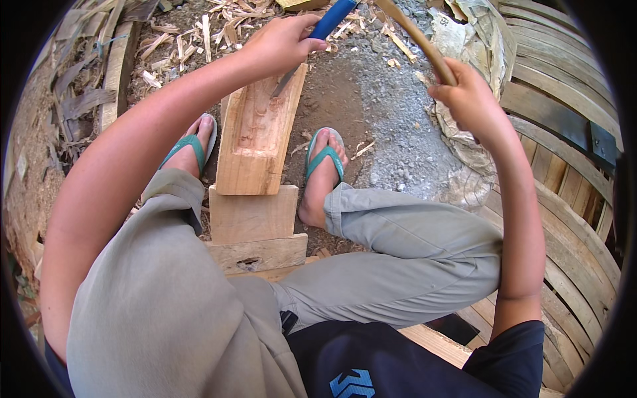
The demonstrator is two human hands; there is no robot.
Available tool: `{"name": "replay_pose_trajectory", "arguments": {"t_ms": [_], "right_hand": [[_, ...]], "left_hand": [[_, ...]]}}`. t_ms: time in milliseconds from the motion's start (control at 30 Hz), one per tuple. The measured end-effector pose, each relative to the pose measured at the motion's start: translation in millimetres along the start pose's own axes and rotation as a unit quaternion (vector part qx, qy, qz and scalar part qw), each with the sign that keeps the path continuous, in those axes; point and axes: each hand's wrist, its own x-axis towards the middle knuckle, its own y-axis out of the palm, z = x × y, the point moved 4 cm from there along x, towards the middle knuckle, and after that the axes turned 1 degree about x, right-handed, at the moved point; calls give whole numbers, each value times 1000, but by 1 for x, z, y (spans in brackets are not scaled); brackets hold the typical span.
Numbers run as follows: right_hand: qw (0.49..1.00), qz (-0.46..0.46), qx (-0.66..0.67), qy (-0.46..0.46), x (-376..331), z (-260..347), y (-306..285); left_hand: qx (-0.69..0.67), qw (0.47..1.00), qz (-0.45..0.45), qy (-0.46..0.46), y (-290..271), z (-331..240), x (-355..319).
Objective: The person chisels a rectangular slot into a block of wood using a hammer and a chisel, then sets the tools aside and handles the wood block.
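Dirt ground [340,89], chisel [333,20] in hollowed block [249,174]

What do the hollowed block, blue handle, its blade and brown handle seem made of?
Hollowed block: unfinished wood, with visible grain and rough-cut inside.
Blue handle: smooth, evenly blue; plastic or painted, unclear.
Blade: probably metal, thin and grey.
Brown handle: likely smooth wood, by its tone.

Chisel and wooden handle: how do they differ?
The chisel has a blue grip; the wooden handle is brown. The chisel is in the left hand, the wooden handle in the right hand. The chisel's blade points into the wooden block's hollow; the wooden handle is held clear. Both are gripped.
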Motion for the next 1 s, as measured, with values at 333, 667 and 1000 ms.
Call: {"name": "replay_pose_trajectory", "arguments": {"t_ms": [333, 667, 1000], "right_hand": [[1000, -26, 7, -7, -1, 2, 0], [996, 8, 83, 43, 3, 2, 9], [997, -16, 64, 31, 12, -1, 23]], "left_hand": [[-12, 1000, -26, 12, 4, 8, 3], [0, 999, -47, 25, 7, 11, 3], [7, 1000, -29, 3, 8, 8, 5]]}}
